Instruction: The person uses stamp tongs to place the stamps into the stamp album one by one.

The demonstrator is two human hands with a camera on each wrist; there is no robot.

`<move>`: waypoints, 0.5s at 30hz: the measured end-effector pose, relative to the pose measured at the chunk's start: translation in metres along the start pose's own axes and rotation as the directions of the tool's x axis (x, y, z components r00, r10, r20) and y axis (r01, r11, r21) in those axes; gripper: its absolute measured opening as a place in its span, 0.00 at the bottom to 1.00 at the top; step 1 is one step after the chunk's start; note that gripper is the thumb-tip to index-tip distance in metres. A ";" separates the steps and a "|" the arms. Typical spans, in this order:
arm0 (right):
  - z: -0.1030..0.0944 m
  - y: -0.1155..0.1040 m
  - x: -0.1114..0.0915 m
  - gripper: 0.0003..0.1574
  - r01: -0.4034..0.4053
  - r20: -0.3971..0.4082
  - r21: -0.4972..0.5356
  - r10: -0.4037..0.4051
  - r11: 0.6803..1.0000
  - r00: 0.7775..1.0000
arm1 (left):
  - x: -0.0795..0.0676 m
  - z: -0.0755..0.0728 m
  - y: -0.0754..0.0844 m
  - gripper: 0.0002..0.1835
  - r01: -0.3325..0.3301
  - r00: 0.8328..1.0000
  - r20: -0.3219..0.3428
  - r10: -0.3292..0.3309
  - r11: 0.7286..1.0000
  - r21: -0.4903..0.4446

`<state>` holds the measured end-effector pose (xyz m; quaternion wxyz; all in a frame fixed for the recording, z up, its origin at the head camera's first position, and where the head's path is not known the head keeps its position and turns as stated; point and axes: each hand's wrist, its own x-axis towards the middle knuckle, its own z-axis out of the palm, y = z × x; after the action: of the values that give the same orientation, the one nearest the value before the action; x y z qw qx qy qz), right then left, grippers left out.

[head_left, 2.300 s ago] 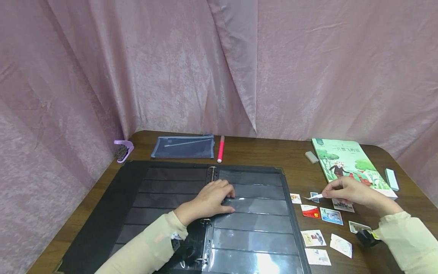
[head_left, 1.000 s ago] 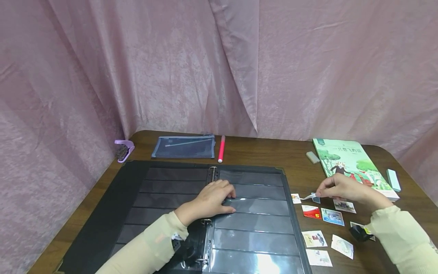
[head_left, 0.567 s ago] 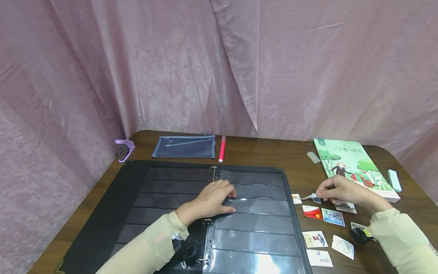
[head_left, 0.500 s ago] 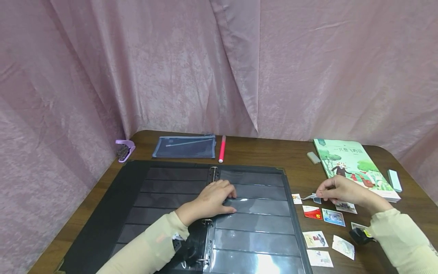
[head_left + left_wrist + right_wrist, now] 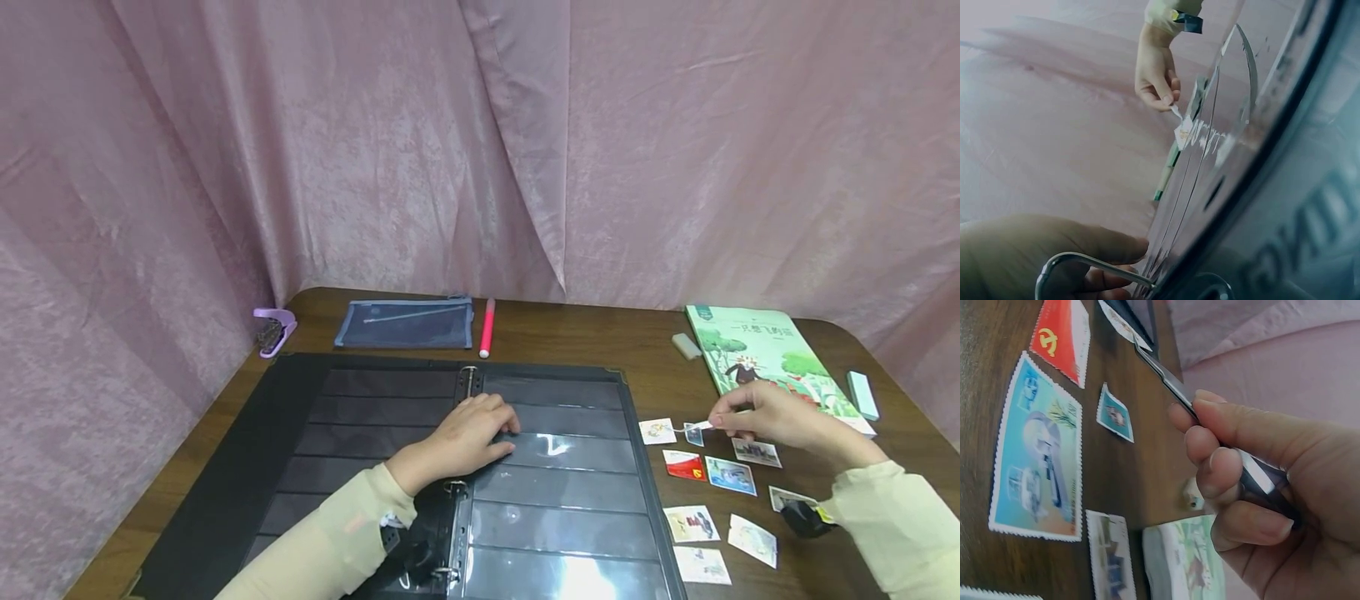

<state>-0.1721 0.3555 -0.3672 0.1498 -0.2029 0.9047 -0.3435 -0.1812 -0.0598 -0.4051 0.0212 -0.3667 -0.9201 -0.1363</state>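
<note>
My right hand (image 5: 772,414) holds slim metal tweezers (image 5: 1169,381) between thumb and curled fingers. Their tips are at the edge of a small white-bordered stamp (image 5: 657,431) beside the album's right edge. A small blue stamp (image 5: 1115,414) lies beneath the tweezers in the head view. My left hand (image 5: 465,442) rests on the open stamp album (image 5: 555,483), near the metal rings, thumb and fingers apart. Clear horizontal pocket strips cover the album's black pages. Close by lie a red stamp (image 5: 683,465), a blue pictorial stamp (image 5: 731,476) and a grey stamp (image 5: 757,452).
Several more stamps (image 5: 691,524) lie along the album's right side. A green book (image 5: 772,350), a grey eraser (image 5: 686,346) and a pale block (image 5: 862,395) sit at the right. Behind the album are a mesh pouch (image 5: 405,325), a pink marker (image 5: 487,329) and a purple clip (image 5: 276,329).
My right hand and tweezers first moved left to the small stamp, then back right. That stamp has shifted slightly right with the tips and shows more of its face. The left hand barely moved.
</note>
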 end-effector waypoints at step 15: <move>-0.013 -0.019 -0.017 0.10 -0.004 -0.085 -0.048 0.000 0.999 0.996 | 0.000 0.001 0.001 0.06 -0.006 0.999 -0.048 0.008 1.000 0.029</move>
<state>-0.1576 0.3582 -0.3426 0.1067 -0.1908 0.9184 -0.3299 -0.1808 -0.0586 -0.4061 0.0493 -0.3662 -0.9199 -0.1316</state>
